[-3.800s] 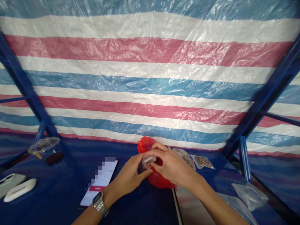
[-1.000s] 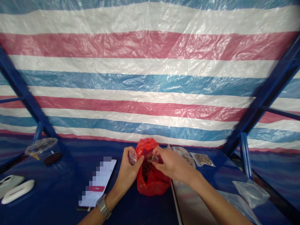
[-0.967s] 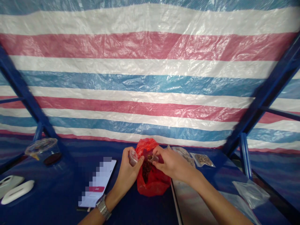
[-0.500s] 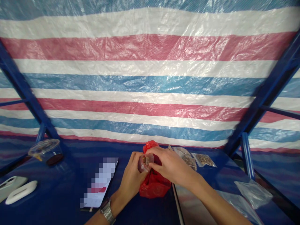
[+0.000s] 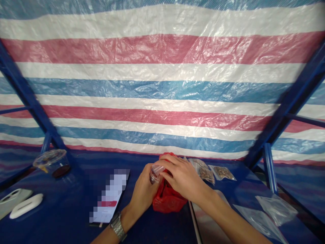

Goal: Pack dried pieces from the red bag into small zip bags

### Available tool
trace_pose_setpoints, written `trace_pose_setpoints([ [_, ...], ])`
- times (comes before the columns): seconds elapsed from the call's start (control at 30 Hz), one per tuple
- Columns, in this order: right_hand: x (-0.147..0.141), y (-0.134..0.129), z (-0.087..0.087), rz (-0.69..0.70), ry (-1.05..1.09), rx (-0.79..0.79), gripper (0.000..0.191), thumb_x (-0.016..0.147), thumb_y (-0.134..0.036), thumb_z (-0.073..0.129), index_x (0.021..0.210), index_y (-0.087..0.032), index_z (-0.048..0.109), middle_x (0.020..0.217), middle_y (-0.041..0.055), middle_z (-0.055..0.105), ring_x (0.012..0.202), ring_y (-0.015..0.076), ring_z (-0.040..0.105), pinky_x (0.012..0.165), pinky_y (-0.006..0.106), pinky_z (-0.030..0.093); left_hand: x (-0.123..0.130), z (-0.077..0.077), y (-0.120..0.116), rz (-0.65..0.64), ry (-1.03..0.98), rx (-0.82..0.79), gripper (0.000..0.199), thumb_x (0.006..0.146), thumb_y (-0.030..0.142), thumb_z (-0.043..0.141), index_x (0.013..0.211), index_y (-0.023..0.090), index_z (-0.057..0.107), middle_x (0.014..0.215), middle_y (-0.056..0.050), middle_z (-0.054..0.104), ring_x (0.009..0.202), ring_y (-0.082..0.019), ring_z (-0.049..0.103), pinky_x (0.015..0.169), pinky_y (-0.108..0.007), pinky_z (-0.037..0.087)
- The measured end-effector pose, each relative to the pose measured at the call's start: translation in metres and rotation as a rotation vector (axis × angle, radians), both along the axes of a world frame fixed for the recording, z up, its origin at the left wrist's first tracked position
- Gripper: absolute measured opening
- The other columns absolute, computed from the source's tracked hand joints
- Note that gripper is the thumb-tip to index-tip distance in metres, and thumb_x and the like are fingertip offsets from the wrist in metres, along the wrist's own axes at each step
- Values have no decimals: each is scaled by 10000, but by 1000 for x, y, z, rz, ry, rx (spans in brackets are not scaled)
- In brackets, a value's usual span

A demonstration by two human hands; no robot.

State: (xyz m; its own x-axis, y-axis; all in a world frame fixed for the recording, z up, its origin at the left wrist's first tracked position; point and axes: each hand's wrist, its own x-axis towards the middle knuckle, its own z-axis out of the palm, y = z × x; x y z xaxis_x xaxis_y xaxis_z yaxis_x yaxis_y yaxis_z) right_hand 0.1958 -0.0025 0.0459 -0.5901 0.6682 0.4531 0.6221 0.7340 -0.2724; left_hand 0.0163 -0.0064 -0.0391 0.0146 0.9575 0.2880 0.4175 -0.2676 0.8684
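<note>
My left hand is wrapped round a small clear plastic bag, its upper part puckered and shiny. Over the bag's top reaches my right hand, its fingers bent and the tips closed at the clear plastic edge. The contents are mostly covered by my fingers. Directly beneath both hands, a crumpled red plastic bag stands on the blue table with its mouth gaping; what lies inside it is too dark to name.
Filled zip bags with brown bits lie right, flat clear bags nearer. On the left are a phone, a clear bowl with dark liquid, a white case and a grey-white phone. Blue posts and striped sheeting enclose the back.
My right hand has turned more over the small bag, its fingers bending down across the mouth. The brown contents that showed before are now covered. The view has shifted slightly.
</note>
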Motion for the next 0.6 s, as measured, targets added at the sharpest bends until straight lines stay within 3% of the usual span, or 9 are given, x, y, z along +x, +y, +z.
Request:
trace_pose_setpoints([
  [0.1,14,-1,16,-57,-18,-29,278,991,-148,558,1222,-246,678,1241,61,706,1146,239,668,1010,382,508,-2,1,0,62,39,-32,155,921,351,626,984,237,542,845,8,669,762,-203,648,695,-295,463],
  [0.2,29,-2,23,-10,-160,-142,195,939,-125,589,1036,-247,705,1137,28,735,1055,234,700,936,354,516,-5,0,1,61,42,-112,156,863,233,618,971,243,505,763,41,636,686,-183,630,628,-268,417],
  [0.33,29,0,8,-66,-330,-211,205,898,-120,613,1045,-218,717,1139,68,757,1072,280,713,912,366,513,-8,-2,6,34,-65,-198,346,760,155,617,1085,228,520,701,60,632,613,-183,622,572,-259,408],
  [0.47,14,7,-11,-165,-418,-144,369,913,-54,509,1216,-167,686,1301,143,708,1139,315,702,961,419,501,-6,0,10,26,-199,-160,338,729,197,626,1062,202,573,775,22,683,665,-184,643,632,-274,483],
  [0.6,6,9,-16,-199,-459,-129,473,860,11,476,1272,-139,655,1344,166,685,1160,319,696,975,434,503,-6,5,10,17,-330,-162,389,721,219,645,1104,199,580,818,16,700,655,-170,639,627,-271,509],
])
